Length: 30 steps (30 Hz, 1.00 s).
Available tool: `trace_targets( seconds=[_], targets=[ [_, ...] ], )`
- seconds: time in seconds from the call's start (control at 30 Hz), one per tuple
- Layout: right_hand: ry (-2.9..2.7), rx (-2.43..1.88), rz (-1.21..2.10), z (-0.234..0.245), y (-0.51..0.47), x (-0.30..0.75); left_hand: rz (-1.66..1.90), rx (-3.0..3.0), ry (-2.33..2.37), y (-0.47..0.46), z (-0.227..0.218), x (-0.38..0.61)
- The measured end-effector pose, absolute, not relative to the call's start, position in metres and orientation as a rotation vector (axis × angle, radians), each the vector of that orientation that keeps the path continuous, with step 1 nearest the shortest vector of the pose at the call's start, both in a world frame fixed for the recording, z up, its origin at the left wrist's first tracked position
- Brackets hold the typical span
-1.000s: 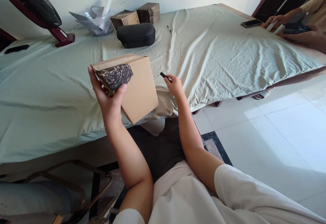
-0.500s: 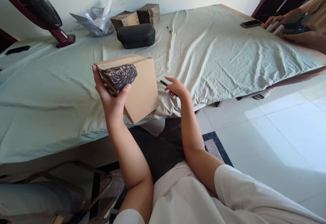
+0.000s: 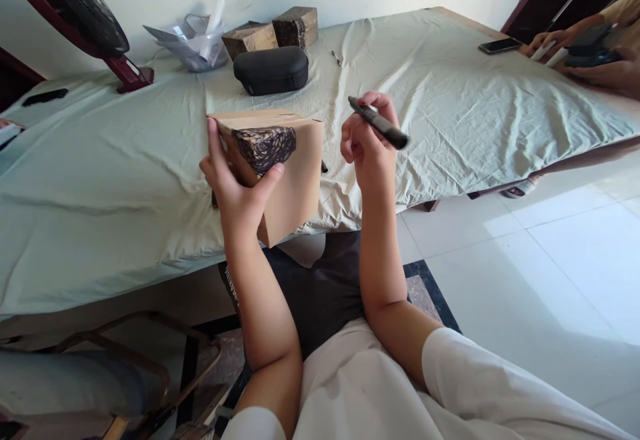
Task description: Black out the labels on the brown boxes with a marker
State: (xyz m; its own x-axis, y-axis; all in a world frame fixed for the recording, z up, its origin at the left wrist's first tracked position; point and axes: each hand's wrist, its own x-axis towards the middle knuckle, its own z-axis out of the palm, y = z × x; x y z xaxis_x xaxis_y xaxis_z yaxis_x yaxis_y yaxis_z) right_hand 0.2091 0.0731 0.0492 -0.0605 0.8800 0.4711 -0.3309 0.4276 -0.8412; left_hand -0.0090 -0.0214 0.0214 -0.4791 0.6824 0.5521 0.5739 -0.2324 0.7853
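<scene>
My left hand grips a brown cardboard box by its left side, thumb on the near face and fingers at the far edge. Black scribbled marks cover one corner of the box, which is tilted above the cloth. To the right of the box, my right hand is raised, its fingers closed around a black marker. The marker slants down to the right, apart from the box. A small dark object peeks out beside the box's right edge, mostly hidden.
Behind the box are a black zip case, two patterned boxes and a clear plastic basket. A fan stands at left. A pen and phone lie on the cloth. Another person's hands hold something dark at right.
My right hand has risen from low beside the box and turned, now with the marker held up. The box has shifted slightly right and turned in my left hand.
</scene>
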Motion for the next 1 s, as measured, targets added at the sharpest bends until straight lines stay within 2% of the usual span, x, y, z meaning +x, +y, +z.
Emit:
trace_targets(
  seconds=[0.1, 0.33, 0.57, 1.0],
  targets=[
    [-1.258, -0.483, 0.922, 0.066, 0.047, 0.195, 1.812, 1.654, 2.060, -0.027, 0.037, 0.018],
    [-1.384, -0.322, 0.865, 0.074, 0.022, 0.184, 1.572, 1.682, 2.536, -0.033, 0.059, 0.065],
    [-1.560, -0.624, 0.775, 0.069, 0.029, 0.178, 1.777, 1.638, 2.413, -0.030, 0.056, 0.070],
    [-1.660, -0.592, 0.691, 0.075, 0.028, 0.179, 1.772, 1.582, 2.343, -0.031, 0.056, 0.068]
  ],
)
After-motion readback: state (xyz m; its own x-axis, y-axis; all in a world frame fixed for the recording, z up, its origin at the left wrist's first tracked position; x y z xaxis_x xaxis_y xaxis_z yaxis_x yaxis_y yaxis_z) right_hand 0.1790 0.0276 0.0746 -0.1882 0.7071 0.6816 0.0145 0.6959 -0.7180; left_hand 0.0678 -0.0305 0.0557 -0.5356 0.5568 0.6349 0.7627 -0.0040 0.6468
